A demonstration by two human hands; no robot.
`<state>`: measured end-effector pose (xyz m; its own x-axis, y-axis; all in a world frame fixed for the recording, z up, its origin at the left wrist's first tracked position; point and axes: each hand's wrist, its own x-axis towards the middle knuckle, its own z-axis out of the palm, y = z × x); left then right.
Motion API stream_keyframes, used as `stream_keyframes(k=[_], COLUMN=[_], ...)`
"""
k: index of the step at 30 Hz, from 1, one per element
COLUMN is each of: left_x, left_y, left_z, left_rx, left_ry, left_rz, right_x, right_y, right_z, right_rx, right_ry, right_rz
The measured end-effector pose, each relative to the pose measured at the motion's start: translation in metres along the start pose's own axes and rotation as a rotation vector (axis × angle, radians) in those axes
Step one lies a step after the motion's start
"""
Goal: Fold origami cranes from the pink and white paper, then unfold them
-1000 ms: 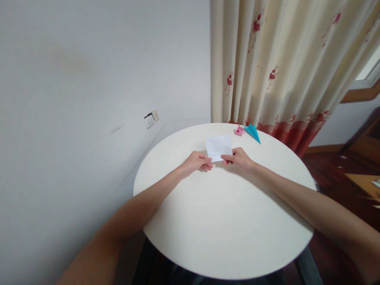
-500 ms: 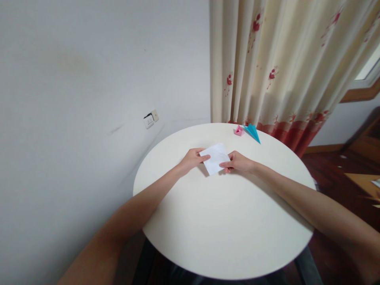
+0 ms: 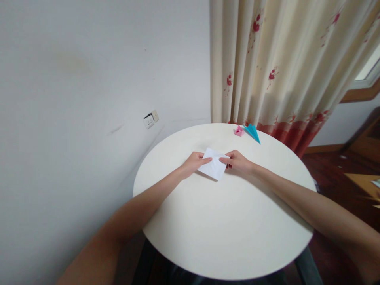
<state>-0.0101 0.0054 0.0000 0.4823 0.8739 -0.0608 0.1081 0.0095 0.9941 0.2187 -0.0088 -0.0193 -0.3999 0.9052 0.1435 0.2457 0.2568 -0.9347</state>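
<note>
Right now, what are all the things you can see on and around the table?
white paper: one, white, middle of the table, pinched by both hands
pink folded paper: one, pink, far edge of the table
blue paper plane: one, blue, just right of the pink one
table: one, round, cream
curtain: one, cream with red flowers, behind the table
wall socket: one, white, on the wall
left hand: one, holds the paper's left edge
right hand: one, holds the paper's right edge

One head-worn view — looking forward and down, close over the round table (image 3: 225,237).
</note>
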Motion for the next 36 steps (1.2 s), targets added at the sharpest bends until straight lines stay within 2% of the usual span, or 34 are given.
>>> stream_keyframes(k=[3, 7, 11, 15, 19, 22, 25, 28, 31, 36], left_x=[0.000, -0.001, 0.001, 0.004, 0.006, 0.006, 0.007, 0.008, 0.008, 0.005], left_y=[0.001, 0.001, -0.002, -0.004, -0.005, -0.005, -0.005, -0.006, -0.007, -0.005], left_z=[0.005, 0.009, 0.009, 0.008, 0.006, 0.005, 0.005, 0.005, 0.007, 0.007], left_rx=[0.020, 0.042, 0.091, 0.099, 0.067, 0.058, 0.064, 0.071, 0.059, 0.012], left_ry=[0.062, 0.061, 0.099, 0.125, 0.155, 0.215, 0.253, 0.246, 0.212, 0.025], left_rz=[0.017, 0.029, 0.041, 0.069, 0.088, 0.110, 0.121, 0.122, 0.121, 0.094], right_x=[0.000, -0.001, -0.001, 0.002, 0.004, 0.002, 0.000, 0.001, 0.005, 0.008], right_y=[-0.003, -0.008, -0.011, -0.011, -0.011, -0.013, -0.015, -0.013, -0.008, 0.000], right_z=[0.003, 0.008, 0.012, 0.010, 0.003, -0.001, 0.000, 0.005, 0.010, 0.011], right_rx=[-0.005, -0.007, 0.010, 0.005, 0.009, 0.130, 0.302, 0.290, 0.186, 0.166], right_ry=[0.062, 0.134, 0.150, 0.162, 0.257, 0.364, 0.362, 0.276, 0.274, 0.316], right_rz=[0.000, -0.015, -0.030, -0.042, -0.031, -0.019, -0.002, 0.004, 0.021, 0.016])
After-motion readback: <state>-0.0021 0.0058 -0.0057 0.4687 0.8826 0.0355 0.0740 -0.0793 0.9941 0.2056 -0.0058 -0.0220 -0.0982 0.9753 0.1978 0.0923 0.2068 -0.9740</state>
